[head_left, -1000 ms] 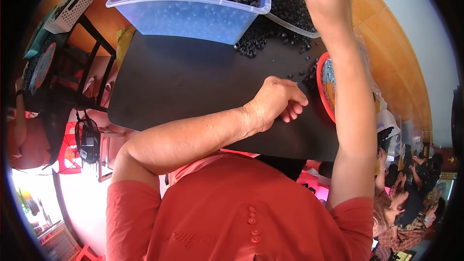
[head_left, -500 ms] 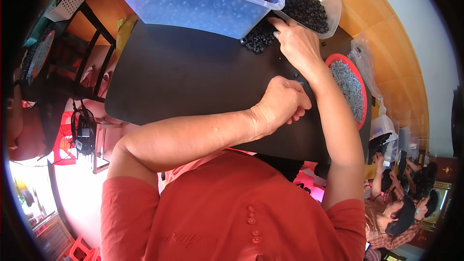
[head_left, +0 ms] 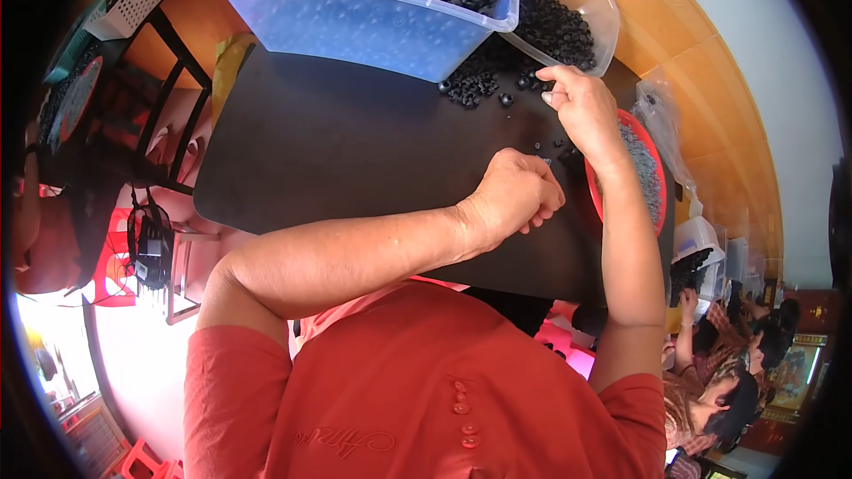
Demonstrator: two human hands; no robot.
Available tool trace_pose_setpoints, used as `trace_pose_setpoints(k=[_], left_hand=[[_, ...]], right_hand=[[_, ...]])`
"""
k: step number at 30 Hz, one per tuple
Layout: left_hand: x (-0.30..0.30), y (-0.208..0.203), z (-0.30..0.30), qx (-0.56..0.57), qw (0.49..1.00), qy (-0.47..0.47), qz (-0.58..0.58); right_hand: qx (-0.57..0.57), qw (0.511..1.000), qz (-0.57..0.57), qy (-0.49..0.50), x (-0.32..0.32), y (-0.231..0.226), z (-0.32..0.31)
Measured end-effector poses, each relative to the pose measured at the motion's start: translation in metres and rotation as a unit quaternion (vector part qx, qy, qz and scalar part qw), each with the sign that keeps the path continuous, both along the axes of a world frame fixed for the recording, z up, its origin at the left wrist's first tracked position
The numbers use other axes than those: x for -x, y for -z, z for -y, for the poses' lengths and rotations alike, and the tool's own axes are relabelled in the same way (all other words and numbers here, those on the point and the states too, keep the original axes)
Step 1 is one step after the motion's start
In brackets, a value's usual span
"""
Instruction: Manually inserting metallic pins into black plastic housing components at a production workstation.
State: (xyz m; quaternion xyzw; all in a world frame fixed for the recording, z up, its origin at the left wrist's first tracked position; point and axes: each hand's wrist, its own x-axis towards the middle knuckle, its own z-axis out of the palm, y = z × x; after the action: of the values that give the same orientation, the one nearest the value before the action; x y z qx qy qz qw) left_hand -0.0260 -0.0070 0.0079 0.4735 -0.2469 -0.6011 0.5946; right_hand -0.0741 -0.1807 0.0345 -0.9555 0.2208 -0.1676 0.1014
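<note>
My left hand is closed over the dark table, its fingers curled inward; whatever it may hold is hidden. A few loose black parts lie just beyond it. My right hand hovers beside a spread of small black bead-like parts, its index finger and thumb apart with nothing visible between them. These parts are rounded, some with holes. Behind that hand, a clear scoop-shaped container holds more of them. Under my right forearm sits a red tray of small grey-blue pieces.
A large translucent bin heaped with black parts stands at the far side of the dark table. Crumpled clear plastic lies at the right. Several people work at the lower right. A white basket is far left.
My right hand has drawn back from the black parts toward me and to the right, uncovering some of them. My left hand has barely moved and stays closed.
</note>
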Motion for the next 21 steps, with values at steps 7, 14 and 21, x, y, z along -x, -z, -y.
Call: trace_pose_setpoints(k=[7, 14, 21], left_hand=[[-0.001, 0.000, 0.000, 0.003, 1.000, 0.000, 0.011], [-0.008, 0.000, 0.001, 0.015, 0.986, -0.146, -0.079], [-0.024, -0.004, 0.010, 0.050, 0.972, -0.163, -0.161]], right_hand=[[0.090, 0.992, -0.088, -0.002, -0.022, 0.020, 0.004], [0.000, 0.997, 0.038, -0.060, 0.000, 0.007, -0.009], [-0.097, 0.971, 0.203, -0.083, 0.046, -0.010, -0.048]])
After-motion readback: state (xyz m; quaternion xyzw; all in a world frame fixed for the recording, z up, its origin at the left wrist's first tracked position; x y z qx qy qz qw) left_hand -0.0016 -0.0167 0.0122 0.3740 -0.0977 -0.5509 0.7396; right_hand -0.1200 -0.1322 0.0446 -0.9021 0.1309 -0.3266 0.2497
